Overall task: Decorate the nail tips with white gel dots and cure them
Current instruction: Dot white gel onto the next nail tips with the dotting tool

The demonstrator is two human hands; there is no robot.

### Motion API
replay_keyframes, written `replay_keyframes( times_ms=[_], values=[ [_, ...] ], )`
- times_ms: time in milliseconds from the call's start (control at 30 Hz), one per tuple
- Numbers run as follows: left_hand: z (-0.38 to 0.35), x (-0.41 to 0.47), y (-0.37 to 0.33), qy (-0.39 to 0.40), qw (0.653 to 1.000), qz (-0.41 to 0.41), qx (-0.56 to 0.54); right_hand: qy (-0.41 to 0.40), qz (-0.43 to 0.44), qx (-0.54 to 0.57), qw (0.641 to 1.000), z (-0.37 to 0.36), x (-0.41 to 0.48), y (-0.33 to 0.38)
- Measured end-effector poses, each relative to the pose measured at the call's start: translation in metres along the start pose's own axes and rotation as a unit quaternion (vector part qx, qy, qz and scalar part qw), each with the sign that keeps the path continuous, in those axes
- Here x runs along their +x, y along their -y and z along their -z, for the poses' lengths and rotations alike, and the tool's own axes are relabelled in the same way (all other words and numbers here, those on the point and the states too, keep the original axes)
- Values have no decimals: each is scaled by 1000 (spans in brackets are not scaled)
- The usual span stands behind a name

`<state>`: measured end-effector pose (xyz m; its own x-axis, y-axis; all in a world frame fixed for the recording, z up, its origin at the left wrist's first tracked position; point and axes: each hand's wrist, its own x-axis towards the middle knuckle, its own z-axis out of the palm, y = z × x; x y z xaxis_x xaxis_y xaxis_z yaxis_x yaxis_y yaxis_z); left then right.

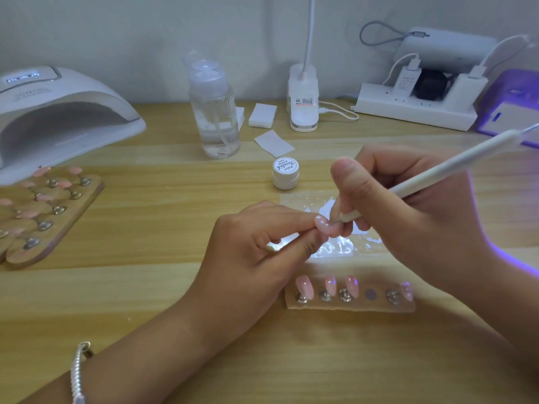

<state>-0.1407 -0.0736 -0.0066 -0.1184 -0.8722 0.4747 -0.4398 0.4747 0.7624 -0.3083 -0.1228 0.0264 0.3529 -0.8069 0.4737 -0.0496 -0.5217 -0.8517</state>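
Pink and glossy, with small white dots on it: pinches one nail tip [322,226] by its stand in the left hand [256,243], thumb and curled fingers closed round it, a little right of the counter's [145,287] middle. Grips a white dotting pen [437,173] pencil-fashion in the right hand [408,205], fingers curled round the barrel, fine point set at the tip's right edge. Works above a clear palette sheet [309,204] smeared with white gel, flat on the counter beneath both hands. Has a small white gel jar [285,173], lid on, just beyond the sheet toward the far edge. Has a short wooden holder strip [350,306] near the front edge, right of the left wrist: four pink tips on metal bases, plus one flat grey disc. Shows a larger wooden holder [58,217] with more pink tips by the left edge, a white curing lamp [64,112] behind it at the far left corner, a clear pump bottle [214,112] along the far edge, a second lamp [513,112] glowing violet at the far right. Wears a silver bracelet [78,371] on the left wrist.
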Motion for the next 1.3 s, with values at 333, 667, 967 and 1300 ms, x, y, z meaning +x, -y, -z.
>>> replay_keyframes(
  times_ms=[333, 667, 967, 1300],
  values=[
    [-1, 0, 1, -3, 1000, 0, 0, 2, 8, -23, 1000, -1, 1, 1],
    [-1, 0, 4, -5, 1000, -1, 1, 3, 17, -31, 999, 0, 1, 1],
    [0, 0, 3, 0, 1000, -5, 5, 4, 17, -36, 999, 1, 1, -1],
    [-2, -2, 3, -13, 999, 21, -26, -43, 37, 55, 997, 11, 15, 12]
  ],
)
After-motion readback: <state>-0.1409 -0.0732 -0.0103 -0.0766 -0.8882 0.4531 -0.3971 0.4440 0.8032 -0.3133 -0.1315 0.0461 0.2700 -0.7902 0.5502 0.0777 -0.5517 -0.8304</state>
